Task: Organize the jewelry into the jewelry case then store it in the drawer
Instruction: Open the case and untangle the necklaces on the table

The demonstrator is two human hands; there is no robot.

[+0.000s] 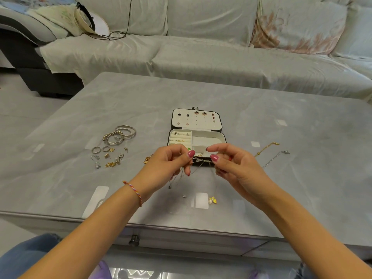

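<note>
Between the hands, a thin silver chain [201, 159] is stretched: left hand [171, 162] pinches one end, right hand [233, 168] pinches the other, loose strands hanging below. Just behind them the case [196, 135] lies open on the table [281, 117], studs on its lid panel, rings in its left slots. Bangles [120, 134] and earrings [108, 157] lie left; two chains [269, 153] right. A drawer knob [133, 239] sits below the table edge. No legible writing.
</note>
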